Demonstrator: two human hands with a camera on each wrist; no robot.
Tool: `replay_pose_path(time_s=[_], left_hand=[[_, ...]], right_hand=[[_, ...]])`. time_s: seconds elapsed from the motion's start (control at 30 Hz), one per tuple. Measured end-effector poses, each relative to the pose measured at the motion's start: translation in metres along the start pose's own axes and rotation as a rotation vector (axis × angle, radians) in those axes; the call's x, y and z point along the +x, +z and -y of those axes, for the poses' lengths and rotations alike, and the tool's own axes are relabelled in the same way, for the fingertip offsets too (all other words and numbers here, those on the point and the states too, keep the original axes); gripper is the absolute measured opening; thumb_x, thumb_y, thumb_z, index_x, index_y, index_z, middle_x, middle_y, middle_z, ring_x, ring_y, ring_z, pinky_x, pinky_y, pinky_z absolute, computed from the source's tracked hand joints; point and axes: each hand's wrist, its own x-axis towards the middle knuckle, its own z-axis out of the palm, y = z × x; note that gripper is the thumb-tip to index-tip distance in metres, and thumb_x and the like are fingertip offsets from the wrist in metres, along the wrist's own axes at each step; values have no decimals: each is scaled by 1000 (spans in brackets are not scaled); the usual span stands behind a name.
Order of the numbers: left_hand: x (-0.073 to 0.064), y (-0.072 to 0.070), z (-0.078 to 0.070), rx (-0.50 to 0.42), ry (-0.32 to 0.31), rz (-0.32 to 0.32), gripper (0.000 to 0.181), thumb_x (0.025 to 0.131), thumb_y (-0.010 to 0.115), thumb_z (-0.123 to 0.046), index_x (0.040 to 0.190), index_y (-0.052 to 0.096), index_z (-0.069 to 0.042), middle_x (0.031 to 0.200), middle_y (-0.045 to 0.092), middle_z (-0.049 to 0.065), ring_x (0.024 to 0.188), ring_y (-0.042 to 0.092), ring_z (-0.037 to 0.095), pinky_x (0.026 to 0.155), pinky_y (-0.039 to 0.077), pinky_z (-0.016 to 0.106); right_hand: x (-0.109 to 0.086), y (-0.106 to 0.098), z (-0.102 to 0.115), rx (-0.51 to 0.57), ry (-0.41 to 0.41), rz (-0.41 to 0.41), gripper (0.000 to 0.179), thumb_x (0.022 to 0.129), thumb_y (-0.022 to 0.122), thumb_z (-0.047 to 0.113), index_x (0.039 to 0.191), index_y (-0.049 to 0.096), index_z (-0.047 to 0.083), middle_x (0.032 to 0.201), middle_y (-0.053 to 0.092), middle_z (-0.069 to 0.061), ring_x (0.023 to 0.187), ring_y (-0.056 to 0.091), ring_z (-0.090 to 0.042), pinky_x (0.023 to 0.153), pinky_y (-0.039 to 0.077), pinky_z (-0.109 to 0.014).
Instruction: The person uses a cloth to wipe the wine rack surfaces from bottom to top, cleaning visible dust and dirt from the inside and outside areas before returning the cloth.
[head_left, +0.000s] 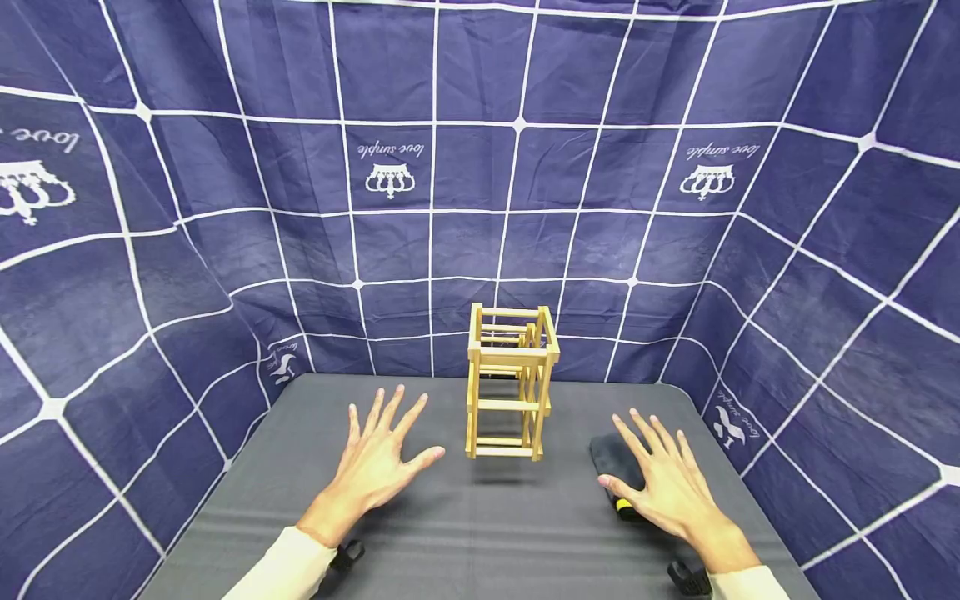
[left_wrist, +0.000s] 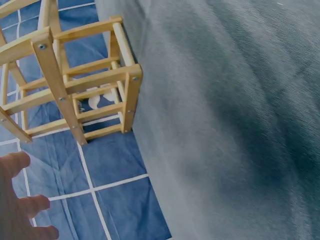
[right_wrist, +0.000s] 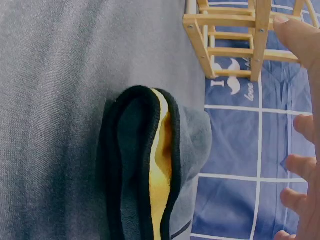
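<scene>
A small wooden rack (head_left: 510, 406) of pale slats and rungs stands upright in the middle of the grey surface. My left hand (head_left: 381, 458) is held over the surface to the left of the rack, fingers spread and holding nothing. On the right, my right hand (head_left: 663, 479) is likewise spread and holds nothing. It overlaps a folded dark grey cloth (head_left: 617, 460) in the head view. In the right wrist view the cloth (right_wrist: 190, 145) shows black edging and a yellow inner side. Screws dot the frame of the rack (left_wrist: 62, 97) in the left wrist view.
Grey fabric covers the table (head_left: 480, 533). A navy curtain (head_left: 480, 183) with white grid lines and printed crowns hangs behind the table and along both sides. Dark straps (head_left: 347, 554) sit at both wrists.
</scene>
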Motion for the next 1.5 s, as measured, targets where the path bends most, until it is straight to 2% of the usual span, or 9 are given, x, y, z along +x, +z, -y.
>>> replay_pose_path(time_s=[0.13, 0.33, 0.47, 0.7, 0.9, 0.97, 1.17, 1.3, 1.5], left_hand=[[5, -1, -5, -20, 18, -10, 96, 102, 67, -85, 182, 40, -39, 193, 33, 12, 182, 23, 49, 139, 8, 90], [12, -7, -15, -68, 71, -71, 91, 105, 70, -77, 182, 42, -37, 191, 38, 12, 179, 30, 49, 139, 12, 90], [18, -10, -24, -111, 95, -89, 90, 106, 70, -74, 183, 38, -40, 191, 39, 10, 180, 32, 45, 141, 15, 86], [28, -13, -38, -179, 145, -120, 83, 109, 72, -64, 182, 40, -39, 189, 43, 10, 177, 39, 43, 141, 25, 82], [36, -15, -50, -264, 187, -122, 78, 111, 73, -58, 181, 44, -38, 188, 45, 6, 175, 44, 40, 142, 31, 76], [39, -13, -52, -294, 195, -125, 75, 112, 73, -56, 179, 47, -38, 188, 46, 5, 173, 46, 42, 140, 37, 75], [45, -10, -55, -367, 219, -159, 56, 114, 76, -43, 166, 66, -29, 183, 53, 2, 168, 53, 42, 129, 52, 71], [47, -10, -58, -400, 253, -197, 42, 113, 79, -34, 153, 77, -20, 177, 60, 3, 163, 59, 39, 128, 54, 66], [52, -7, -61, -445, 315, -264, 31, 109, 84, -22, 138, 84, -13, 168, 70, 6, 156, 66, 38, 129, 55, 60]], right_hand=[[1, -1, -1, 15, 8, 7, 102, 96, 84, 71, 181, 44, 32, 182, 50, -17, 166, 45, -56, 130, 32, -87], [3, 0, -2, 41, 32, 29, 98, 99, 82, 69, 181, 44, 28, 182, 51, -19, 166, 46, -57, 131, 32, -86], [3, 3, -6, 50, 49, 39, 95, 102, 81, 67, 180, 46, 25, 181, 50, -21, 164, 47, -57, 131, 33, -85], [0, 10, -13, 72, 82, 75, 91, 105, 79, 65, 179, 48, 22, 181, 49, -23, 163, 48, -58, 130, 34, -85], [1, 15, -16, 69, 83, 63, 87, 106, 78, 62, 177, 51, 19, 178, 53, -25, 158, 53, -58, 127, 40, -84], [1, 15, -17, 67, 85, 64, 86, 106, 78, 62, 176, 52, 19, 177, 54, -24, 157, 55, -58, 124, 43, -83], [0, 19, -17, 72, 110, 104, 84, 108, 76, 63, 176, 52, 20, 177, 55, -24, 157, 55, -57, 117, 47, -86], [-1, 22, -18, 78, 127, 129, 82, 109, 75, 63, 174, 55, 17, 176, 55, -24, 156, 56, -57, 114, 50, -85], [0, 27, -21, 90, 153, 164, 80, 109, 76, 62, 170, 59, 14, 174, 58, -26, 155, 57, -57, 110, 52, -84]])
